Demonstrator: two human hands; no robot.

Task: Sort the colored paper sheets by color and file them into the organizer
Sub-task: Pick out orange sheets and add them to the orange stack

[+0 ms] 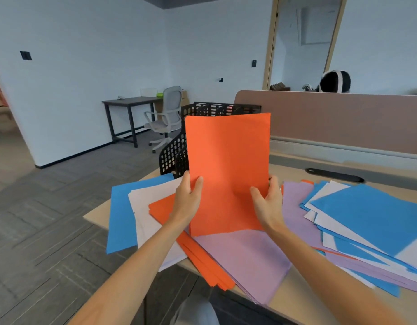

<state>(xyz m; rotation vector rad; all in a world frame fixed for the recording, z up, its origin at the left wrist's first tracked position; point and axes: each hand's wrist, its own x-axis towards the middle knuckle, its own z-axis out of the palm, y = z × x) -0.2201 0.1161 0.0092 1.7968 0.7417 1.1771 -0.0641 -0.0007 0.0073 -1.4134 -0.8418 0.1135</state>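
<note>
I hold an orange stack of sheets upright above the desk. My left hand grips its left edge and my right hand grips its right edge, thumbs on the front. Behind the stack stands the black mesh organizer, largely hidden by it. Under my hands lie more orange sheets and a purple pile. To the left lie a blue sheet and white sheets. A mixed spread of blue, white and purple sheets covers the right side.
The wooden desk ends at its left corner near the blue sheet. A pinkish partition runs along the back. A cable slot sits in the desk. An office chair and a dark table stand across the room.
</note>
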